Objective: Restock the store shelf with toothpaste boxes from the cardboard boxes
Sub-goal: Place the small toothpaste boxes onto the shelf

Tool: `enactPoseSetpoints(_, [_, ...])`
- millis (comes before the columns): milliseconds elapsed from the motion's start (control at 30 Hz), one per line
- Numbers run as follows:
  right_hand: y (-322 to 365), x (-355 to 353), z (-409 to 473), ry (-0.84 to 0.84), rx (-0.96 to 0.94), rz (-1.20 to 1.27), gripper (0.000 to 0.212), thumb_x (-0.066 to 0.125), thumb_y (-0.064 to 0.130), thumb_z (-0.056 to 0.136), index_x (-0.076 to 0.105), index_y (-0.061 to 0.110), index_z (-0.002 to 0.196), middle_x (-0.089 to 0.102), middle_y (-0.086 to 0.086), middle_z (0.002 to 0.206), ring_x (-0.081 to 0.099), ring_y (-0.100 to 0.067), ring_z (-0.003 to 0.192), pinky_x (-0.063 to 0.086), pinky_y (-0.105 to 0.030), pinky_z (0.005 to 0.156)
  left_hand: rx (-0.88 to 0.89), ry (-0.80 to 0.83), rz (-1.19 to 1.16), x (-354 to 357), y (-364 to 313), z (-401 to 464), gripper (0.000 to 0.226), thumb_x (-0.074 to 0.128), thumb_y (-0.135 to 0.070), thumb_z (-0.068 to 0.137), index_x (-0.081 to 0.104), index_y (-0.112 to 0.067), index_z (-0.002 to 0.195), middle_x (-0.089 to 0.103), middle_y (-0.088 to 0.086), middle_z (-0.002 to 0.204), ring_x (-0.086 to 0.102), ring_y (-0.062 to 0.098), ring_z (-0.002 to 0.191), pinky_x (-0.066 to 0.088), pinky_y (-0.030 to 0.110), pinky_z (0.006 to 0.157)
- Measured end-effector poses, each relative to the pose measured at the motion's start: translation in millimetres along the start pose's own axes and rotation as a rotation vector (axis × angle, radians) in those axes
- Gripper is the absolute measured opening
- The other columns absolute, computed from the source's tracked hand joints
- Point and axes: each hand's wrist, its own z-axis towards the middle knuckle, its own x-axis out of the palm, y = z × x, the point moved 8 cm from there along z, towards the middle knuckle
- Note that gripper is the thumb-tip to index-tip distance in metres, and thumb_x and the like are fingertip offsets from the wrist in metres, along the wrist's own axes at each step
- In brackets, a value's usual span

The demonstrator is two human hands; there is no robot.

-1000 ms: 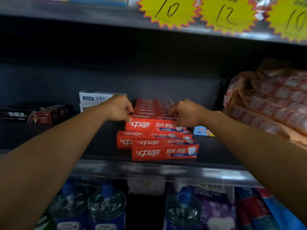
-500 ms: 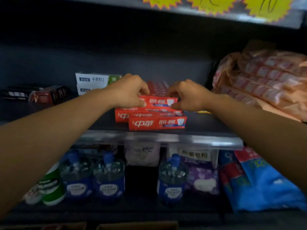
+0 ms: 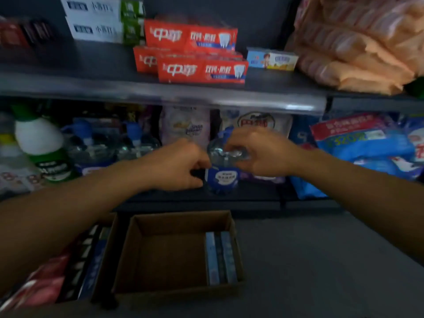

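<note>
Head view: you are between loads. Your left hand (image 3: pixel 176 165) and right hand (image 3: pixel 261 152) hang in mid-air at the centre of the frame, in front of the lower shelf, both with fingers loosely curled and nothing in them. They sit close together, either side of a blue-labelled bottle (image 3: pixel 223 168) that stands behind them; whether the right fingers brush it I cannot tell through the blur.

The red toothpaste boxes (image 3: pixel 202 70) already lie stacked on the upper shelf (image 3: pixel 160 94) at 12 o'clock, one row at the front lip and more behind and above. To me that batch looks placed, so the next step is to fetch more stock.

That calls for dropping both hands toward 6 o'clock, to the open cardboard box (image 3: pixel 174 255) on the floor. It looks nearly spent: only a few blue-and-white boxes (image 3: pixel 220 260) stand on end against its right wall. You will likely need to pinch them from above. A second carton (image 3: pixel 75 260) at 7 o'clock holds more packs, partly hidden by your left arm.

Around you: white-and-green boxes (image 3: pixel 101 19) at 11 o'clock, a small pale-blue box (image 3: pixel 271 59) just right of the red stack, bagged peach-coloured packs (image 3: pixel 358 42) at 2 o'clock, a white-and-green bottle (image 3: pixel 41 145) at 9 o'clock, blue bags (image 3: pixel 367 148) at 3 o'clock, and grey floor (image 3: pixel 321 260) at 4 o'clock.
</note>
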Motion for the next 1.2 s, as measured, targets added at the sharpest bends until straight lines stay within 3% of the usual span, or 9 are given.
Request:
enactPoseSetpoints(100, [-2, 55, -19, 0.098, 0.005, 0.034, 0.033, 0.067, 0.022, 0.08, 0.063, 0.018, 0.113, 0.059, -0.001, 0.112, 0.056, -0.021, 0.103, 0.051, -0.039, 0.082, 0.018, 0.157, 0.0, 71, 2, 4, 0.045, 0.072, -0.028, 0.082, 0.061, -0.02, 0.125, 0.064, -0.003, 0.118, 0.059, 0.009, 0.102, 0.05, 0.026, 0.088])
enactPoseSetpoints(233, [-6, 117, -40, 0.214, 0.026, 0.055, 0.037, 0.066, 0.023, 0.082, 0.059, 0.02, 0.118, 0.056, 0.001, 0.119, 0.053, -0.02, 0.111, 0.049, -0.038, 0.085, 0.048, 0.303, -0.047, 145, 1, 9, 0.026, 0.068, -0.024, 0.081, 0.068, -0.024, 0.107, 0.066, -0.005, 0.106, 0.061, 0.009, 0.092, 0.053, 0.034, 0.083])
enactPoseSetpoints(300, [-5, 145, -47, 0.276, 0.023, 0.06, 0.036, 0.064, 0.022, 0.083, 0.059, 0.021, 0.118, 0.054, 0.002, 0.117, 0.052, -0.018, 0.109, 0.049, -0.039, 0.082, 0.07, 0.369, -0.04, 173, 2, 11, 0.022, 0.066, -0.022, 0.084, 0.066, -0.021, 0.106, 0.065, -0.005, 0.107, 0.061, 0.009, 0.094, 0.052, 0.032, 0.083])
enactPoseSetpoints(467, [0, 198, -51, 0.393, 0.008, 0.051, 0.032, 0.06, 0.02, 0.086, 0.057, 0.022, 0.118, 0.054, 0.002, 0.115, 0.05, -0.017, 0.108, 0.045, -0.032, 0.076, 0.035, 0.404, -0.074, 211, 23, 13, 0.023, 0.062, -0.016, 0.087, 0.065, -0.023, 0.109, 0.064, -0.006, 0.108, 0.06, 0.006, 0.093, 0.051, 0.027, 0.084])
enactPoseSetpoints(667, [3, 219, -52, 0.411, -0.011, 0.064, 0.027, 0.061, 0.021, 0.085, 0.06, 0.022, 0.112, 0.056, 0.003, 0.107, 0.052, -0.017, 0.102, 0.049, -0.041, 0.08, -0.014, 0.456, -0.118, 246, 36, 17, 0.035, 0.058, -0.014, 0.09, 0.056, -0.023, 0.124, 0.057, -0.001, 0.124, 0.055, 0.013, 0.111, 0.047, 0.032, 0.096])
enactPoseSetpoints(833, [-3, 226, -54, 0.432, 0.031, 0.069, 0.029, 0.06, 0.023, 0.086, 0.058, 0.024, 0.115, 0.055, 0.003, 0.112, 0.05, -0.017, 0.108, 0.048, -0.039, 0.084, 0.144, 0.452, -0.018, 273, 31, 35, 0.037, 0.056, -0.019, 0.093, 0.055, -0.019, 0.13, 0.056, 0.003, 0.13, 0.053, 0.018, 0.117, 0.044, 0.033, 0.1])
enactPoseSetpoints(933, [-10, 232, -56, 0.459, 0.068, 0.076, 0.031, 0.059, 0.024, 0.087, 0.057, 0.023, 0.117, 0.054, 0.002, 0.116, 0.049, -0.017, 0.11, 0.047, -0.038, 0.085, 0.268, 0.501, 0.02, 293, 23, 42, 0.045, 0.057, -0.014, 0.092, 0.049, -0.018, 0.136, 0.046, 0.005, 0.141, 0.044, 0.02, 0.129, 0.035, 0.031, 0.108])
enactPoseSetpoints(1033, [-16, 237, -57, 0.465, 0.092, 0.076, 0.031, 0.059, 0.023, 0.087, 0.057, 0.023, 0.118, 0.053, 0.003, 0.118, 0.049, -0.016, 0.111, 0.047, -0.037, 0.085, 0.25, 0.548, 0.016, 310, 26, 45, 0.056, 0.06, -0.007, 0.088, 0.043, -0.017, 0.141, 0.036, 0.002, 0.149, 0.033, 0.018, 0.136, 0.025, 0.026, 0.111])
enactPoseSetpoints(1200, [-26, 247, -58, 0.47, 0.129, 0.095, 0.036, 0.058, 0.019, 0.086, 0.056, 0.022, 0.122, 0.052, 0.003, 0.128, 0.049, -0.017, 0.117, 0.047, -0.04, 0.089, 0.337, 0.489, 0.024, 329, 28, 59, 0.049, 0.06, -0.009, 0.088, 0.05, -0.012, 0.136, 0.043, 0.006, 0.146, 0.034, 0.023, 0.137, 0.025, 0.034, 0.112])
